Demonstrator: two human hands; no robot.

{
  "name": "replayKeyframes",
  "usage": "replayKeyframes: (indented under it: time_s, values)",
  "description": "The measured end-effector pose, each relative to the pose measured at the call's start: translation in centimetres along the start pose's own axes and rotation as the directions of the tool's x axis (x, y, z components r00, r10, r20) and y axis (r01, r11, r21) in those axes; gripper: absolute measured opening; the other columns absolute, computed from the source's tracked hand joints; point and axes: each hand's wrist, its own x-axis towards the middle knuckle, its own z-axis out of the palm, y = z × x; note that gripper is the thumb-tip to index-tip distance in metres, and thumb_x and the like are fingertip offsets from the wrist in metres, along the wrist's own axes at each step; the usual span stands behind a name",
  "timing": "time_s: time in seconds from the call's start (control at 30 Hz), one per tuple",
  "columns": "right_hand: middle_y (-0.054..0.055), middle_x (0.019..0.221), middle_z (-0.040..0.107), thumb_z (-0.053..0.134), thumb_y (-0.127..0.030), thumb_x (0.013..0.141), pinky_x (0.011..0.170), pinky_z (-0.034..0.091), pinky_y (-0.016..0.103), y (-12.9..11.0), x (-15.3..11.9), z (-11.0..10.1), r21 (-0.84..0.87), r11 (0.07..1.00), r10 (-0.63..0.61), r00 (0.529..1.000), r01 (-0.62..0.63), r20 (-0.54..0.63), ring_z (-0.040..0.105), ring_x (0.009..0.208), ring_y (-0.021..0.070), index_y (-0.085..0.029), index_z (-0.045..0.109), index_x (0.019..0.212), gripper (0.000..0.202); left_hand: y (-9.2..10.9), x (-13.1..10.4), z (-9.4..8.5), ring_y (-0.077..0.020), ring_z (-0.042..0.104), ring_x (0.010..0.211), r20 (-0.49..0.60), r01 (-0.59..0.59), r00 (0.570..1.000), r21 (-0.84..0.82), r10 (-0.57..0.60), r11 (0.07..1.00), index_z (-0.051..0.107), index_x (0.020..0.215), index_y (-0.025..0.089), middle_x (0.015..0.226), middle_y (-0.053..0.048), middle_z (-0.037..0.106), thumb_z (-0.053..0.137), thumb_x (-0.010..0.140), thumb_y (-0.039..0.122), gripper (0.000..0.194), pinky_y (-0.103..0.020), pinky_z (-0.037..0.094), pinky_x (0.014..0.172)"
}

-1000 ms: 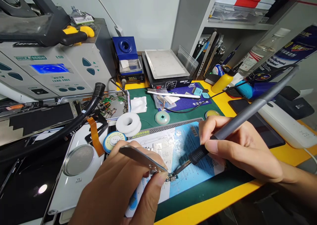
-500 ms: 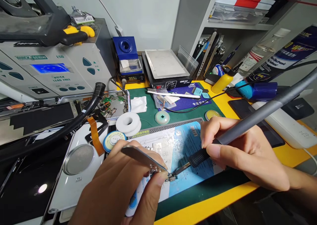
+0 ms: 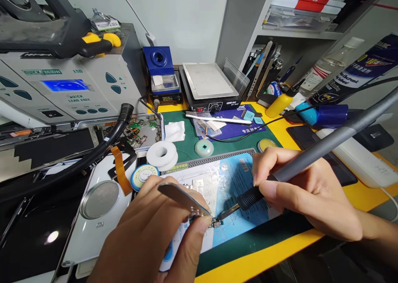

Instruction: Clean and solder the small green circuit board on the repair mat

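My right hand [image 3: 306, 191] grips a soldering iron [image 3: 253, 196] like a pen, and its cable runs up to the right. The iron's metal tip points left and touches or nearly touches the edge of a small circuit board [image 3: 217, 222]. My left hand [image 3: 155, 229] is closed, thumb and forefinger pinching that board over the printed mat. A flat grey metal piece [image 3: 180, 196] with small holes rises slantwise from the same pinch; its kind is unclear. My left fingers hide most of the board. Beneath both hands lies a blue and white work mat [image 3: 245, 183].
On the left are a hot-air station [image 3: 71, 84], its black hose [image 3: 102, 146] and a white phone back [image 3: 74, 233]. A solder spool [image 3: 169, 158] and flux tin [image 3: 137, 178] sit by my left hand. Behind are a heating plate [image 3: 209, 81] and brush [image 3: 217, 119].
My left hand and the grey metal piece have shifted very slightly. The soldering iron stays at the board's edge, and the whole view has drifted a little.
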Motion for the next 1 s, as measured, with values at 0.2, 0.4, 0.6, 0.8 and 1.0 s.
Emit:
replayKeyframes:
  time_s: [0.2, 0.4, 0.6, 0.8, 1.0]
  values:
    - [-0.002, 0.061, 0.052, 0.068, -0.025, 0.090, 0.043, 0.033, 0.022, 0.0, 0.1, 0.1, -0.002, 1.000, 0.002, 1.000, -0.002, -0.022, 0.043, 0.049, 0.0108, -0.019, 0.065, 0.074, 0.017, -0.4, 0.2, 0.2, -0.0200, 0.059, 0.081, -0.006, -0.039, 0.999, -0.051, 0.038, 0.998, 0.057, 0.090, 0.033, 0.083, 0.007, 0.069, 0.043, 0.094, 0.021, 0.019, -0.044, 0.039, 0.098]
    - [-0.001, 0.061, 0.052, 0.071, -0.026, 0.088, 0.043, 0.034, 0.022, 0.0, 0.1, 0.0, -0.002, 1.000, -0.008, 1.000, 0.008, -0.008, 0.043, 0.049, 0.0107, -0.020, 0.065, 0.075, 0.016, -0.6, 0.6, 0.1, -0.0177, 0.053, 0.068, 0.007, -0.100, 0.995, -0.032, 0.101, 0.994, 0.056, 0.081, 0.028, 0.077, 0.003, 0.068, 0.046, 0.092, 0.020, 0.017, -0.040, 0.038, 0.080]
    - [-0.001, 0.062, 0.052, 0.070, -0.026, 0.089, 0.043, 0.033, 0.023, 0.0, 0.0, 0.0, -0.002, 1.000, -0.008, 1.000, 0.008, -0.012, 0.043, 0.050, 0.0107, -0.021, 0.066, 0.075, 0.016, -0.9, 0.0, 0.4, -0.0169, 0.054, 0.068, -0.004, -0.079, 0.997, -0.007, 0.079, 0.997, 0.050, 0.076, 0.028, 0.073, 0.006, 0.064, 0.046, 0.093, 0.023, 0.018, -0.046, 0.038, 0.102]
    - [-0.002, 0.062, 0.052, 0.070, -0.025, 0.090, 0.044, 0.034, 0.022, 0.0, 0.0, -0.1, -0.014, 1.000, -0.017, 1.000, 0.017, -0.007, 0.044, 0.050, 0.0103, -0.021, 0.066, 0.075, 0.015, -0.4, 0.5, 0.0, -0.0171, 0.053, 0.066, 0.011, -0.068, 0.998, -0.020, 0.068, 0.998, 0.060, 0.081, 0.029, 0.077, 0.003, 0.069, 0.047, 0.095, 0.026, 0.019, -0.042, 0.042, 0.084]
    - [-0.001, 0.061, 0.052, 0.070, -0.025, 0.089, 0.043, 0.034, 0.022, 0.0, 0.1, 0.0, -0.041, 0.999, -0.025, 1.000, 0.025, -0.012, 0.043, 0.050, 0.0108, -0.021, 0.065, 0.074, 0.017, -0.2, 1.2, -0.4, -0.0176, 0.056, 0.070, 0.035, -0.097, 0.995, -0.022, 0.098, 0.995, 0.056, 0.070, 0.027, 0.077, 0.003, 0.070, 0.046, 0.094, 0.026, 0.025, -0.039, 0.040, 0.077]
